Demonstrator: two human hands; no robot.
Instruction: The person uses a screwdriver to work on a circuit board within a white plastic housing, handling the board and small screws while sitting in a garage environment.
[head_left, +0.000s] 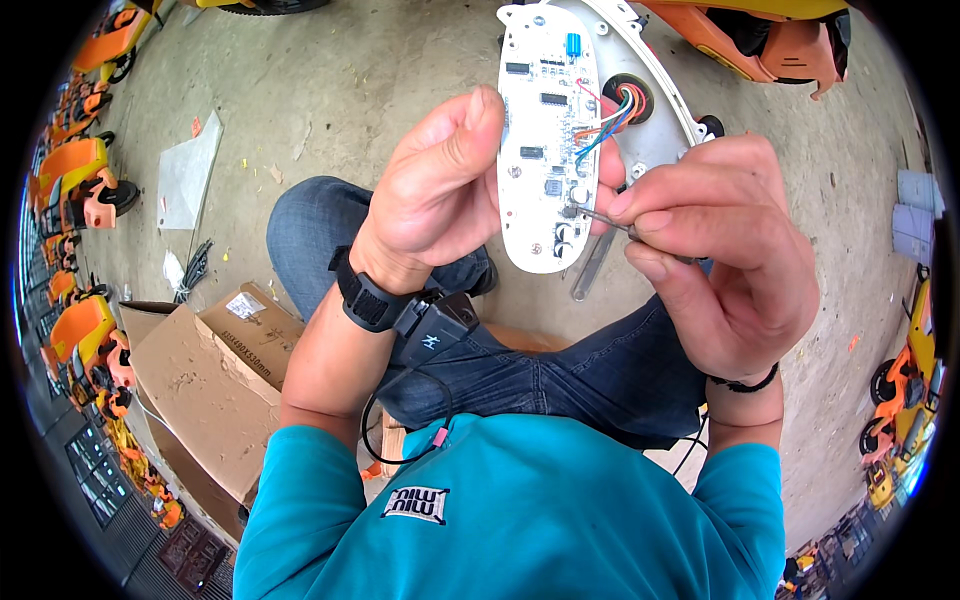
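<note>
Wide, bright indoor workshop space with a bare grey concrete floor (270,115), scuffed and dotted with small scraps. Rows of orange-and-yellow ride-on vehicles (80,335) with black wheels curve along the edge from ten down to eight o'clock; more stand near four. An opened brown cardboard box (185,365) sits between eight and nine. A pale flat sheet (188,180) lies at ten, stacked bluish-lilac packages (915,220) at three. Dark-framed panes (95,475) show at eight.

Bright in here, shadows soft; circuit bd (546,128) v. bright, sharp; machines (80,328) at L/R edges bent, w/ bluish glare.
</note>
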